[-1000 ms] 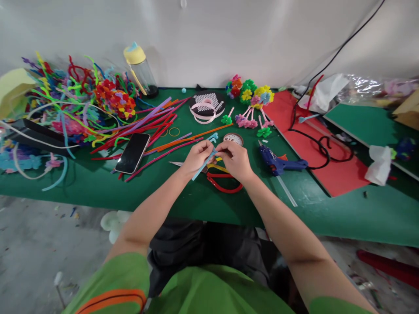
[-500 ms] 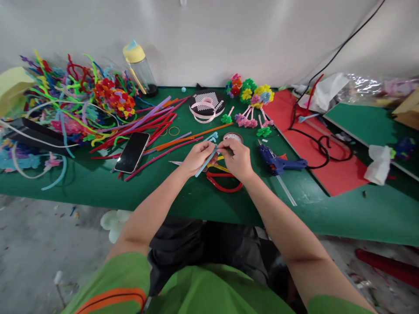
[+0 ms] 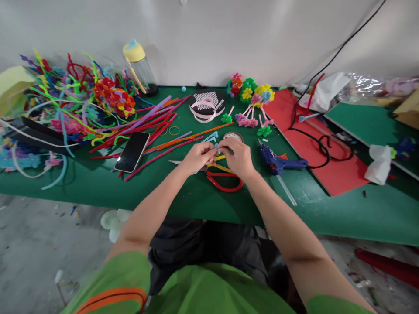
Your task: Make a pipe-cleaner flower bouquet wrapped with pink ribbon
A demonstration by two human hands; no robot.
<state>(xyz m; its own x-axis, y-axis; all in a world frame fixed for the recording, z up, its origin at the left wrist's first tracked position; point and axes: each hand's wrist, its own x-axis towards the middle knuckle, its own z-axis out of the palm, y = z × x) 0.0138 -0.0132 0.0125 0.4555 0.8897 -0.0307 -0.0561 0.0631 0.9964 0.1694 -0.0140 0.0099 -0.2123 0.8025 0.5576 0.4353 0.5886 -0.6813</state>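
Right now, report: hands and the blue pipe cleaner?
Left hand and right hand pinch blue pipe cleaner. Red scissors lie beneath. Glue gun to the right.

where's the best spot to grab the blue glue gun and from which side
Take the handle, coming from above and its right. The blue glue gun lies flat on its side on the green table, handle pointing right toward the red mat, nothing over it. The nozzle points far-left; probably best kept off.
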